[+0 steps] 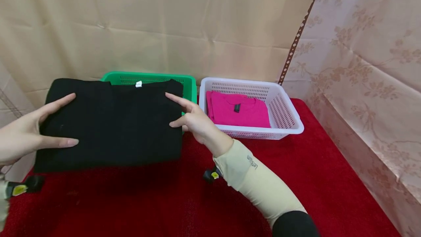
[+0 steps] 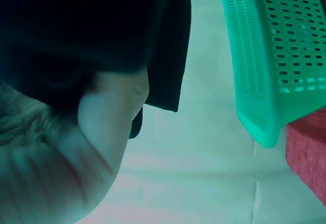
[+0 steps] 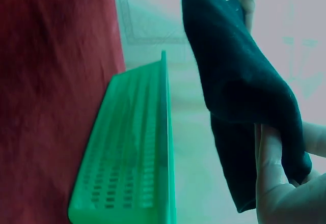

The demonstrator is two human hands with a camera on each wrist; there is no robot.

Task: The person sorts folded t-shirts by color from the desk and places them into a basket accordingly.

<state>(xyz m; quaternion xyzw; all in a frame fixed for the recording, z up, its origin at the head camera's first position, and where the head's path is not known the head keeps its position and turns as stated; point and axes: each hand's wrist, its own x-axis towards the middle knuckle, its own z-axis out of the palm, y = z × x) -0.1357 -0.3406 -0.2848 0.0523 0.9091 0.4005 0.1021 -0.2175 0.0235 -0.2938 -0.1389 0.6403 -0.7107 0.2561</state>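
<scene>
A folded black shirt (image 1: 115,123) with a small white neck tag is held up in the air in front of the green basket (image 1: 148,74). My left hand (image 1: 29,134) grips its left side, thumb and a finger on the near face. At the opposite side my right hand (image 1: 195,120) pinches the edge, with fingers behind the cloth. In the right wrist view the folded layers of the black shirt (image 3: 239,71) hang between both hands, above the level of the green basket (image 3: 127,147). The black cloth hides most of that basket in the head view.
Right of the green basket stands a white basket (image 1: 286,111) holding folded pink shirts (image 1: 240,114). Both baskets sit on a red cloth-covered table (image 1: 171,204). A beige curtain (image 1: 184,21) hangs behind, and a patterned curtain (image 1: 371,65) borders the right side.
</scene>
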